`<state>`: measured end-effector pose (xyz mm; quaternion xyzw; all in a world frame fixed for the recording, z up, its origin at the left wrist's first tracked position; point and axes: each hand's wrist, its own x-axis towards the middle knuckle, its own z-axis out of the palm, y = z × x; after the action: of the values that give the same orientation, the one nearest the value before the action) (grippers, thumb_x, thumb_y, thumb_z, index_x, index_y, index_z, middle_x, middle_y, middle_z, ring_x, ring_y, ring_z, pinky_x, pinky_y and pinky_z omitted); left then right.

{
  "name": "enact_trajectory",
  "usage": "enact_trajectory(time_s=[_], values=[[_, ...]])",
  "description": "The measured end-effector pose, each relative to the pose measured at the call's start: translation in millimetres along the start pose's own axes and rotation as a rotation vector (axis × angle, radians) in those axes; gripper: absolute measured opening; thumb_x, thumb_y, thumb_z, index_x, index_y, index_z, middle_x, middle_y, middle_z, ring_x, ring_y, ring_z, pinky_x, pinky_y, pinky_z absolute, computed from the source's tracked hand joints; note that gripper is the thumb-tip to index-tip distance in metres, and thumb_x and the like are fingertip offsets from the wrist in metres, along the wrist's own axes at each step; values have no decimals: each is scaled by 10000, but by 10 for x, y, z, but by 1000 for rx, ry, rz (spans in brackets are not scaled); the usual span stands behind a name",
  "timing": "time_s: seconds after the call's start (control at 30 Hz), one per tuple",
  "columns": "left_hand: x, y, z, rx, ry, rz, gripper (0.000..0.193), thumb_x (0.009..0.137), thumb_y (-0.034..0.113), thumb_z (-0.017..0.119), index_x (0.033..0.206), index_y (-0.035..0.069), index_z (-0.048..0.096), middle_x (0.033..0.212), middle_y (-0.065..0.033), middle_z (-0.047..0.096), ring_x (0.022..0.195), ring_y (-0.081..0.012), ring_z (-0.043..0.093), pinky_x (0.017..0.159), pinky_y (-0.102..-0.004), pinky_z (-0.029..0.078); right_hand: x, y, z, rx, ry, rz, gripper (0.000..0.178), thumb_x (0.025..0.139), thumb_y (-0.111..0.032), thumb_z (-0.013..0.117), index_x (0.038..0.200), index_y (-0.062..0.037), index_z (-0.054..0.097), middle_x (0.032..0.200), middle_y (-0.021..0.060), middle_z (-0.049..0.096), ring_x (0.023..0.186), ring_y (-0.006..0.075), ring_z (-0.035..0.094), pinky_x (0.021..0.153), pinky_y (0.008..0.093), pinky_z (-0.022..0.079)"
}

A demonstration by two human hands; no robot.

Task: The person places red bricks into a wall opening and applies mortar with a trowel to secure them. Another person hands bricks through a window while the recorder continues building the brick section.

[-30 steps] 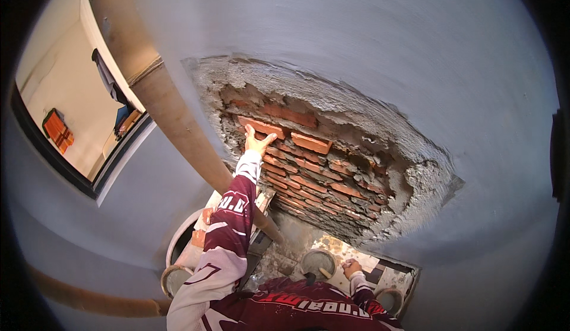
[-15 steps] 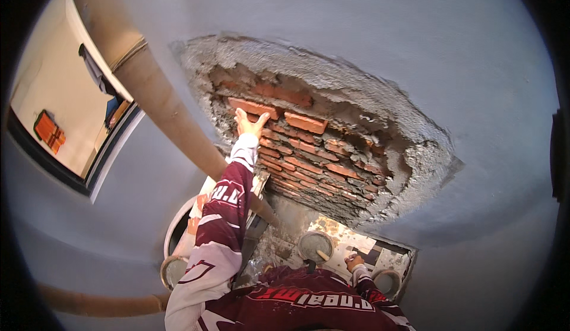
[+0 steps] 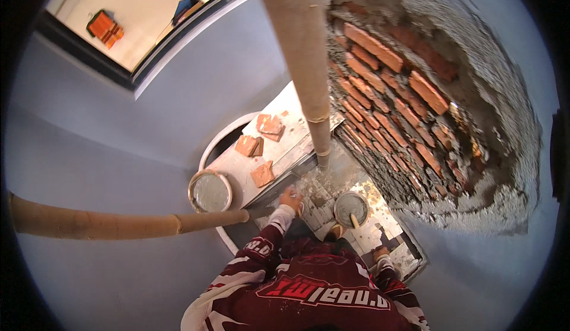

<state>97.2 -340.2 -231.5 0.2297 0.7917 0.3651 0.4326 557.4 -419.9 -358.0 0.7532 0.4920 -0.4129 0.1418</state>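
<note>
Status of work: courses of orange-red clay bricks set in grey mortar (image 3: 389, 114) occupy most of the rough-edged opening in the smooth grey-blue plastered wall (image 3: 178, 135). Two orange-red rectangular bricks, the left upper brick (image 3: 373, 46) and the right upper brick (image 3: 428, 92), sit end to end in the top course. By judgement, the lower courses are done; the recess above the top course and the gaps at its right end are not yet filled, and facing plaster is absent.

The left hand (image 3: 290, 200) is low, beside the pale flat board (image 3: 295, 138) bearing broken orange brick pieces (image 3: 262, 173). The right hand (image 3: 380, 252) is near the round mortar bucket (image 3: 336, 207). Whether either hand grips anything cannot be told.

Markings: the maroon-and-white long-sleeved jersey (image 3: 297, 310) carries large red and white lettering (a printed logo, not transcribed here).
</note>
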Motion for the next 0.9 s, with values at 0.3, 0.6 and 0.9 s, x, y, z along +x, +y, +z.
enact_trajectory(time_s=[0.3, 0.6, 0.9], values=[[1266, 43, -1270, 492, 186, 57, 682, 756, 425, 744, 1288, 42, 553, 1219, -224, 610, 1167, -391, 560, 1007, -437, 439, 46, -672, -347, 254, 311, -196, 241, 817, -220, 696, 929, -14, 640, 739, 140, 675, 686, 247, 662, 664, 370, 541], [3182, 375, -1297, 842, 134, 159, 956, 748, 296, 765, 1511, 112, 219, 1508, -200, 330, 1413, -350, 280, 1154, -516, 205, -1379, -758, -84, -65, 160, 152, 283, 831, -328, 631, 1003, -118, 713, 987, 174, 705, 979, 372, 660, 881, 467, 507], [4564, 50, -1199, 1224, 220, 674, 397, 969, 344, 421, 1354, 263, 475, 1474, -93, 391, 1398, -284, 288, 1080, -718, 131, -2021, 200, 601, -348, -58, 42, 316, 881, -289, 556, 1085, -92, 695, 1104, 208, 661, 1064, 360, 628, 919, 464, 492]])
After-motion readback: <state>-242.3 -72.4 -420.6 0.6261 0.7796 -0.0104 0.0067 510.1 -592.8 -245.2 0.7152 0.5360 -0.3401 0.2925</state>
